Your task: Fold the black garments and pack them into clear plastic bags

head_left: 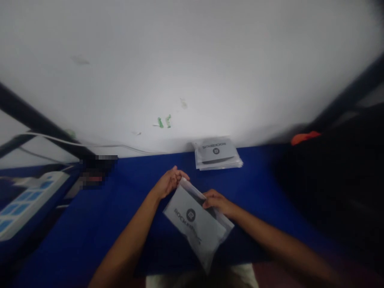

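A frosted plastic bag (pixel 198 224) with a round dark logo and printed lettering is held tilted above the blue table. Its top edge slants down from upper left to lower right, and a dark shape shows just inside that edge. My left hand (pixel 168 184) is at the upper left corner, its fingers curled and closed on the bag's edge. Along the same edge, further right, my right hand (pixel 220 203) grips the bag with its thumb on the near side; the fingers behind are partly hidden.
A stack of similar printed bags (pixel 218 153) lies at the back of the blue table (pixel 129 192) against the white wall (pixel 240 72). A large power strip (pixel 33 202) is at the left. A dark mass (pixel 336 184) and an orange item (pixel 305 137) are at the right.
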